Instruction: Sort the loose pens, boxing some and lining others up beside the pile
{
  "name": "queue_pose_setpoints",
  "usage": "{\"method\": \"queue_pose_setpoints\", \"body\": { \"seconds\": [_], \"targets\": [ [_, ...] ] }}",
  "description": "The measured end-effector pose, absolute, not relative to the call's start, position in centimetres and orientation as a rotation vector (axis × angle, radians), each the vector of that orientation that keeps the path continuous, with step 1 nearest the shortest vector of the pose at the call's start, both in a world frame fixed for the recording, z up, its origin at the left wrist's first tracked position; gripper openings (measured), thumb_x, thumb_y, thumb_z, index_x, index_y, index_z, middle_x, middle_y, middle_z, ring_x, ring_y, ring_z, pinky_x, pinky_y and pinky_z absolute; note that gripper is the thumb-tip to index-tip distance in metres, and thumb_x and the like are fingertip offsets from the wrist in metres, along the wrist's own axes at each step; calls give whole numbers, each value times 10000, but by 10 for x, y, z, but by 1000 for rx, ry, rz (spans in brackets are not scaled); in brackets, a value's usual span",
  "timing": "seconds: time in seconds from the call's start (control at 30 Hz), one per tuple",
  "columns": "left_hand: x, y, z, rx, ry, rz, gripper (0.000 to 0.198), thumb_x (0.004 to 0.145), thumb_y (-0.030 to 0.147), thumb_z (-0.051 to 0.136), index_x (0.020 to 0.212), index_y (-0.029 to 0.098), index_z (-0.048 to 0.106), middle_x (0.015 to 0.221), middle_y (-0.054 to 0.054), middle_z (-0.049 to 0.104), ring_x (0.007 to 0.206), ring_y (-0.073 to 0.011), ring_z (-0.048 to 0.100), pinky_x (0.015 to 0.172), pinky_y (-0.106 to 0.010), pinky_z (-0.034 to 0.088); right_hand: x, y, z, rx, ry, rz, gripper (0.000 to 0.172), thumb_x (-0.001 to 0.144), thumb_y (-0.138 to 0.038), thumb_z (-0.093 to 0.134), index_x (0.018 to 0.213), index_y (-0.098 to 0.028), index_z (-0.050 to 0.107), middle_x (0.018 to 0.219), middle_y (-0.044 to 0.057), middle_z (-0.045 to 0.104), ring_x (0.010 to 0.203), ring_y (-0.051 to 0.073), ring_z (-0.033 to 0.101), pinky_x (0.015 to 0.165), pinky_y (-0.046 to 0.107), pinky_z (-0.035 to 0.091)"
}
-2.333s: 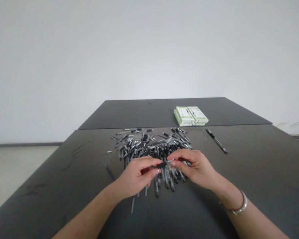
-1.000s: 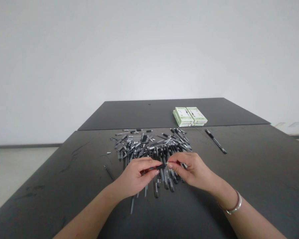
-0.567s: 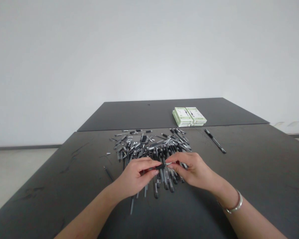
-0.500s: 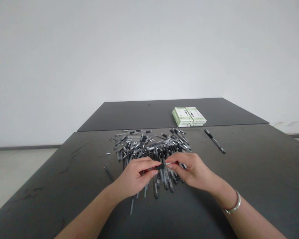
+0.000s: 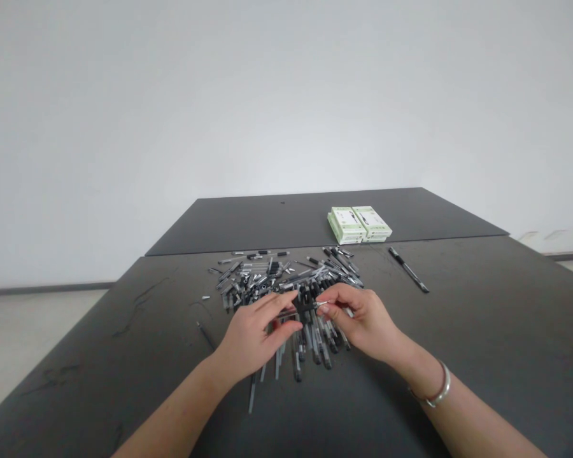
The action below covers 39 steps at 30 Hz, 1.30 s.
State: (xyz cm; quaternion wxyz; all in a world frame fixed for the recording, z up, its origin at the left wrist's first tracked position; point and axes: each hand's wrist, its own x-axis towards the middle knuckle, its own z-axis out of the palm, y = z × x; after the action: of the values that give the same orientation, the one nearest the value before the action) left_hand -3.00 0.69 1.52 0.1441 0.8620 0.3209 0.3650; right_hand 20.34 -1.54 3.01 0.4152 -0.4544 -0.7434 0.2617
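Observation:
A pen (image 5: 308, 306) with a black grip and a clear barrel lies nearly level between my hands, above a heap of pens and pen parts (image 5: 267, 277). My left hand (image 5: 256, 331) is loosely around its barrel, thumb below and fingers above with a gap between them; the barrel's rear part is hidden in the hand. With thumb and index finger, my right hand (image 5: 356, 318) pinches the pen's pale, pointed end. Several capped pens (image 5: 323, 346) lie under and just in front of the hands, pointing towards me.
Green and white boxes (image 5: 360, 226) are stacked on the far board. A single capped pen (image 5: 408, 269) lies apart at the right. A thin dark refill (image 5: 205, 334) lies left of my left hand, and a small pale tip (image 5: 205, 297) beyond it. The dark table (image 5: 458, 343) meets a white wall.
My left thumb and fingers have spread apart around the barrel, where they pinched it before. The right hand keeps its pinch at the pointed end. The view has shifted slightly.

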Motion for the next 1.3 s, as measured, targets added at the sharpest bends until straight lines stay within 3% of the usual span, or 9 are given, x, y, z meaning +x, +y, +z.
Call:
{"method": "queue_pose_setpoints", "body": {
  "seconds": [0.23,0.4,0.63,0.73,0.87,1.07,1.3],
  "targets": [
    [-32,14,24,2366,1048,1037,261,959,246,474,934,172,723,895,-58,749,834,-171,694,749,-256,530,215,-8,28,-1144,-1723,722,167,891,-323,602,880,-171,671,709,25,682,630,135,605,573,233,464],
    [-29,11,23,2385,1052,1155,216,933,209,509,894,172,719,743,-27,689,677,-137,639,645,-222,486,214,-6,23,-1112,-1688,836,185,886,-342,602,848,-169,659,718,35,688,643,140,617,585,244,478],
    [-28,10,21,2365,1075,1196,210,930,223,516,896,176,718,748,-29,686,675,-137,634,644,-222,481,218,-3,32,-1038,-1527,1016,240,836,-391,662,925,-169,673,732,40,705,626,139,628,564,249,496],
    [-29,13,21,2299,1153,1262,199,916,222,532,883,169,721,787,-38,714,717,-152,656,687,-238,504,243,4,44,-1029,-1342,894,272,834,-393,657,1001,-181,687,770,50,708,637,139,620,552,251,493],
    [-32,16,18,2268,1239,1285,206,921,235,524,882,171,716,859,-43,732,796,-169,676,727,-245,511,283,16,46,-1258,-1160,641,230,800,-383,648,837,-161,697,671,34,660,543,117,551,482,230,440],
    [-32,18,15,2311,1216,1268,201,927,233,515,882,175,702,824,-29,714,766,-158,664,698,-234,497,295,24,34,-1820,-1661,411,192,771,-251,592,839,-166,750,720,49,725,646,178,635,606,275,461],
    [-32,18,14,2337,1204,1281,205,931,234,513,879,175,703,784,-27,698,718,-152,650,638,-225,476,288,26,25,-2049,-1912,228,260,782,-198,548,901,-178,778,796,63,748,732,186,666,676,244,453]
  ]
}}
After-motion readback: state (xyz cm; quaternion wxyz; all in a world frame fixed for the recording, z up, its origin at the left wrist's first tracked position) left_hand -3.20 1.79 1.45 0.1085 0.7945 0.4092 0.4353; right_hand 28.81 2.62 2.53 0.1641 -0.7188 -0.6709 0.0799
